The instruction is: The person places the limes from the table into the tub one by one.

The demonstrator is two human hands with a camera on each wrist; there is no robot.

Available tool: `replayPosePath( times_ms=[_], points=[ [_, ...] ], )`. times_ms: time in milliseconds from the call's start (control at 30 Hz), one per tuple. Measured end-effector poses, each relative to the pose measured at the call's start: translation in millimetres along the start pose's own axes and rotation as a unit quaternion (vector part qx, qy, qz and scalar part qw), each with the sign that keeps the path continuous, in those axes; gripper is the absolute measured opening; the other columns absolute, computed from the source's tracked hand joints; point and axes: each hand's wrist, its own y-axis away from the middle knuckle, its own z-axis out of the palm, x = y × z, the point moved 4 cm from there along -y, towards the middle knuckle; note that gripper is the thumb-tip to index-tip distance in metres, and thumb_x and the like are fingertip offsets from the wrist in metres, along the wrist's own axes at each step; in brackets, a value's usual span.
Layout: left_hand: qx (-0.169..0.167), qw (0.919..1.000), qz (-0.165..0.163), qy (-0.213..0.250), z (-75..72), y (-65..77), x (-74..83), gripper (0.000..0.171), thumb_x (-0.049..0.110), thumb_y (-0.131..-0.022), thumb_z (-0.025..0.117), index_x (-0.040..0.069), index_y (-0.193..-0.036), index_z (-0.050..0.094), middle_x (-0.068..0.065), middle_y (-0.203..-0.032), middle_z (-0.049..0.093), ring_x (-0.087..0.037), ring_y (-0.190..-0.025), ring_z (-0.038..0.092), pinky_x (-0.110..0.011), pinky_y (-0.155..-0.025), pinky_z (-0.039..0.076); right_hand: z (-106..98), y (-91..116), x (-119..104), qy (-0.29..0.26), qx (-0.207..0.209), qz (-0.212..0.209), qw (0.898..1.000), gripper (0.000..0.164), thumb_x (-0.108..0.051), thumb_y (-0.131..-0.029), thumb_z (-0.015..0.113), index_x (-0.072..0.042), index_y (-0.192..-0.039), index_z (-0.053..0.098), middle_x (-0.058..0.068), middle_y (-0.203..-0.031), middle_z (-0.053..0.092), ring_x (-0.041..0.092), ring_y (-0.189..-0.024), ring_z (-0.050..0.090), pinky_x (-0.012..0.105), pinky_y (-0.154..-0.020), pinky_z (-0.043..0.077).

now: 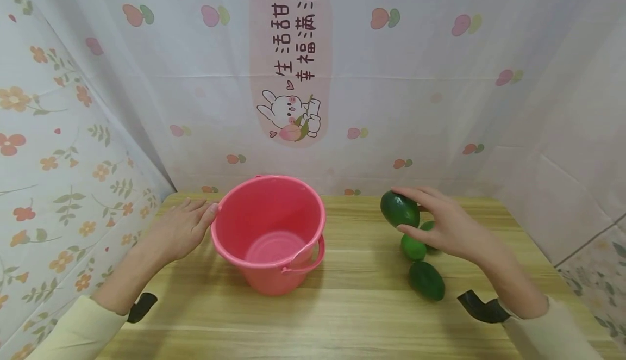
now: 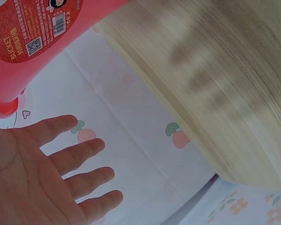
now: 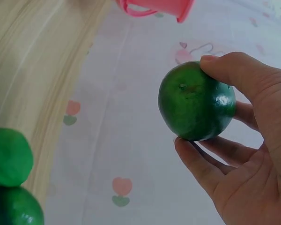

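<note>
My right hand (image 1: 452, 224) holds a glossy dark green avocado (image 1: 397, 208) between thumb and fingers, raised above the table. In the right wrist view the avocado (image 3: 189, 103) shows its stem scar. Below that hand lie a bright green lime (image 1: 413, 249), a dark green fruit (image 1: 428, 228) partly hidden behind it, and another dark green avocado-like fruit (image 1: 426, 280) nearer the front. A pink bucket (image 1: 268, 278) stands upright with nothing inside. Beside its left rim is my left hand (image 1: 178, 229), fingers extended, thumb at the rim; whether it touches I cannot tell.
The wooden table (image 1: 362, 316) has its far edge by a printed white curtain (image 1: 415, 104). The bucket's handle (image 1: 313, 262) hangs down on its right side. Floral cloth (image 1: 73, 186) borders the left side.
</note>
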Motion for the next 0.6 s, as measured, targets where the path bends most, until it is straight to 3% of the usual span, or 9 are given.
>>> replayPosePath(
  times_ms=[600],
  points=[
    [0.006, 0.9999, 0.004, 0.009, -0.7, 0.7, 0.1, 0.069, 0.048, -0.111, 0.020, -0.001, -0.142, 0.057, -0.030, -0.145, 0.049, -0.052, -0.138, 0.036, -0.066, -0.114, 0.021, 6, -28, -23, -0.018, 0.000, -0.027, 0.999, 0.075, -0.016, -0.080, 0.089, -0.011, -0.146, 0.054, 0.009, -0.136, 0.056, 0.025, -0.111, 0.061, 0.042, -0.081, 0.059]
  ],
)
